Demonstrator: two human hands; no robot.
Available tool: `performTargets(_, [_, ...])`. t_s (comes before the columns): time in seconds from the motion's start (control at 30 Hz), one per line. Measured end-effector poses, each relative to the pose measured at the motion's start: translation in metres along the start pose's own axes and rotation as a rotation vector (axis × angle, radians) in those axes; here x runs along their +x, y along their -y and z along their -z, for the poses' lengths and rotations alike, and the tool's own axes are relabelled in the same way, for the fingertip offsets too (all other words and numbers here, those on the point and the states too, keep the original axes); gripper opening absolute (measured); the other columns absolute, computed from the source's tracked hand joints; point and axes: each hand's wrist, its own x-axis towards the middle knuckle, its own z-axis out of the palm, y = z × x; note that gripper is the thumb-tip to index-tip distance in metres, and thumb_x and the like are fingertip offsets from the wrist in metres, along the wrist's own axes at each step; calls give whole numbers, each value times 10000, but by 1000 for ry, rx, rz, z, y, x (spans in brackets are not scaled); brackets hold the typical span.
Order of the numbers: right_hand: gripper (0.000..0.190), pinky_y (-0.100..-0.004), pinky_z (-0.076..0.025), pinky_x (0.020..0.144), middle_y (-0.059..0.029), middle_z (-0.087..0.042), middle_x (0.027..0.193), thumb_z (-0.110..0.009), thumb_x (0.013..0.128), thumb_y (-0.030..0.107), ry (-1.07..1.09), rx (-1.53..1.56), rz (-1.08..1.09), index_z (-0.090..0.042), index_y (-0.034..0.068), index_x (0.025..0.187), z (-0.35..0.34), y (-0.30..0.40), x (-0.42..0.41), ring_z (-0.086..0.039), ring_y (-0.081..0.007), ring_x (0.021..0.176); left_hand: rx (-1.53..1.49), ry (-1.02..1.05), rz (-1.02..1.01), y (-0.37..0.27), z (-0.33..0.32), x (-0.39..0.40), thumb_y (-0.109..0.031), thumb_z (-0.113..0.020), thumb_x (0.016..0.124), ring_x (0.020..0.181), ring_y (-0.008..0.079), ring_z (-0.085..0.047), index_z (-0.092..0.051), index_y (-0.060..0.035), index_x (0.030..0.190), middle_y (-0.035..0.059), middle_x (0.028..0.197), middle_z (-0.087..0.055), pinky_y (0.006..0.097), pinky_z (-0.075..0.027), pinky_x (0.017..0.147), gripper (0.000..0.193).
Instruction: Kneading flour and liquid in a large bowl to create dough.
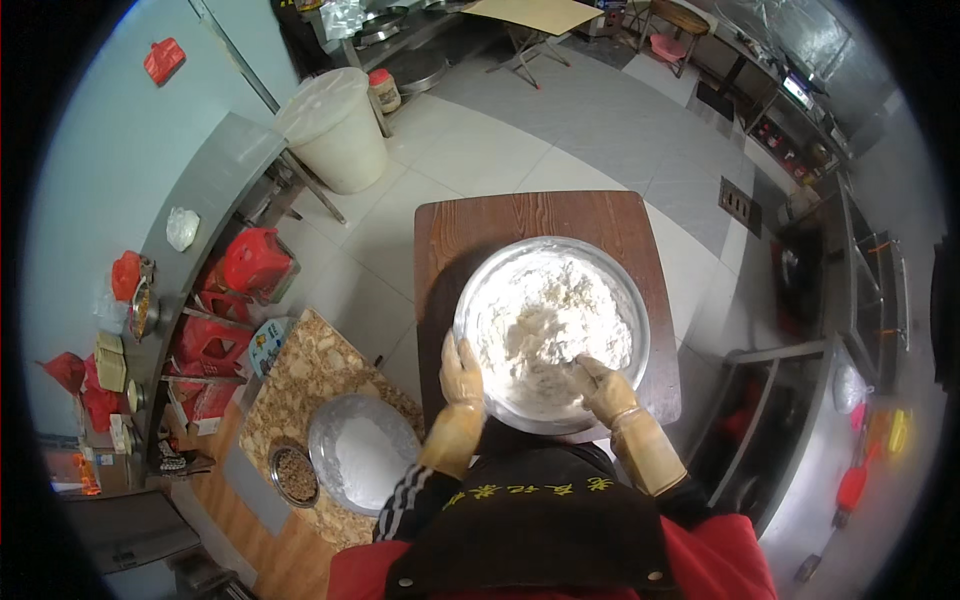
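A wide metal basin [645,337] holds white flour mixed with wetter, lumpy patches [559,307]. It stands on a brown wooden stool or small table [525,214]. My left hand [461,373], in a pale yellowish glove, grips the basin's near left rim. Inside the near right of the basin is my right hand [606,390], gloved the same way. Its fingertips touch the flour mixture, and whether they close on any of it is hard to make out.
On a stone-patterned board [300,367] at the left stand a bowl of white powder [367,457] and a smaller metal bowl of brown crumbly food [295,474]. Red plastic stools [255,262] and a lidded white bucket [337,135] stand beyond. Metal shelving [780,420] lies at the right.
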Motion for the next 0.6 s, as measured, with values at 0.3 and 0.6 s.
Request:
performTargets(0.3, [380,-347,-561,740,-165,-737,973,-582,999,311,-443,-244,187,-666,26,1235,13,-14,61,-704,-293,770,156,213,11,-20,36,-11,-416,-396,1032,1268,442,-527,-398,-57,1495,264,1414,-527,476,-415,1059,586])
performTargets(0.6, [387,-364,-547,897,-165,-659,1260,-458,999,258,301,-1124,387,-606,101,1320,-20,-15,202,-665,-265,1112,189,110,-48,-4,4,31,-379,-430,1042,1063,412,-656,-496,-121,1434,205,1211,-673,476,-518,915,474])
